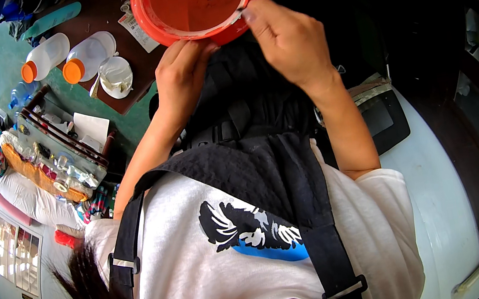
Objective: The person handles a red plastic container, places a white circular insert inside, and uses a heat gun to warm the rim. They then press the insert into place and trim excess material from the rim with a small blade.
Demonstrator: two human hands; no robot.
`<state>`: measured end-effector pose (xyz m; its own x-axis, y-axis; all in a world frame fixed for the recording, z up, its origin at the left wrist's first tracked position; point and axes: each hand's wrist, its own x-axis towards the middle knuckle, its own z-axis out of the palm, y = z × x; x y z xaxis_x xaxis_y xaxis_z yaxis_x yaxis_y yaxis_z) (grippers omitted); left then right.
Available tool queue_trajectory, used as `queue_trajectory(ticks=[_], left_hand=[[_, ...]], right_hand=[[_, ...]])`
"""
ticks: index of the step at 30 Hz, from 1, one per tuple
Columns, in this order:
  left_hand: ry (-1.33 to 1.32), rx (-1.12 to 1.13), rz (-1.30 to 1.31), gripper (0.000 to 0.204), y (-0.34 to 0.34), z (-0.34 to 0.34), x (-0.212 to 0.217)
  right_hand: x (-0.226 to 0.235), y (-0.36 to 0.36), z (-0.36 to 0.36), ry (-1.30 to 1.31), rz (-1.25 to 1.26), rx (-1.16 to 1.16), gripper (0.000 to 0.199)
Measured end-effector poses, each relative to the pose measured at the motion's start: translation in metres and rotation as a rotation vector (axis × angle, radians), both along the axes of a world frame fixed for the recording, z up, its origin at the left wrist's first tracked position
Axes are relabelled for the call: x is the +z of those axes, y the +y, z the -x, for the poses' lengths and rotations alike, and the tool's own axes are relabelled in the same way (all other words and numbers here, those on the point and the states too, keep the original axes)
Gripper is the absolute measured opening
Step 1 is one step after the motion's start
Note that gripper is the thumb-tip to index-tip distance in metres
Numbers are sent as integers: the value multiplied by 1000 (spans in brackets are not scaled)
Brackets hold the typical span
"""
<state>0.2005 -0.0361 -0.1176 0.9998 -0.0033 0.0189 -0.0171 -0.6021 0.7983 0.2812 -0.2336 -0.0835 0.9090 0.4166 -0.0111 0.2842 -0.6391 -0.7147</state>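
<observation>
A round red plastic basin (pixel 140 11) is at the top of the view, with a whitish ring inside its rim and a reddish-brown inner surface. My left hand (pixel 182 74) is closed on its near edge, the fingertips hidden beneath the rim. At the right side of the rim, my right hand (pixel 291 39) is closed in a pinch. A small dark and pale bit shows at its fingertips against the whitish ring; I cannot make out what it is.
To the left, a dark brown table (pixel 96 38) bears two clear plastic jars with orange lids, one of them (pixel 90 54) nearer, a white cup-like container (pixel 116 76) and a clipped paper tag (pixel 138 33). Further left stands a cluttered glass-topped table (pixel 59 145).
</observation>
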Motion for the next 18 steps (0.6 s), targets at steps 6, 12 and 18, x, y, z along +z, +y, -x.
queue_trajectory(ticks=[6,12,18], left_hand=[[-24,-116,62,19,11,2,-1],[15,-121,179,29,35,25,0],[49,24,457,19,35,19,17]], right_hand=[[5,8,28,83,-50,-70,15],[11,-16,14,207,-181,-184,20],[4,-19,-59,-109,-117,-10,15]])
